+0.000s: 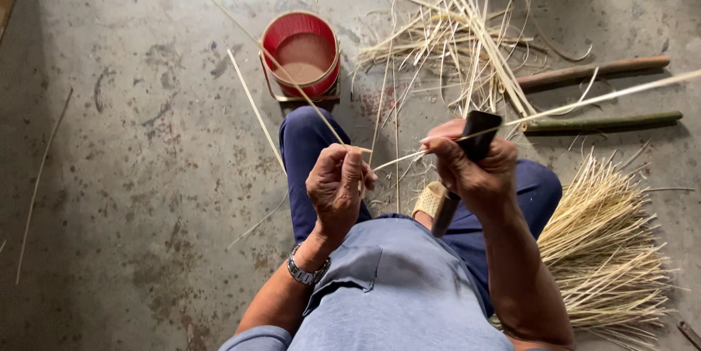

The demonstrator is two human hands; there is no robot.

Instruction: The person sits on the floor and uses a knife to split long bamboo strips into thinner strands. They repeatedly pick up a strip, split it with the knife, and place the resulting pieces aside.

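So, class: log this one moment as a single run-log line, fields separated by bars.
left hand: pinches thin bamboo strip | right hand: grips dark knife against strip | nearby: red basket, bundle of splints, concrete floor

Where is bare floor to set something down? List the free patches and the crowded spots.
Free: the concrete floor left of the red basket and the legs. Crowded: the scrap pile, two poles and the strip bundle on the right.
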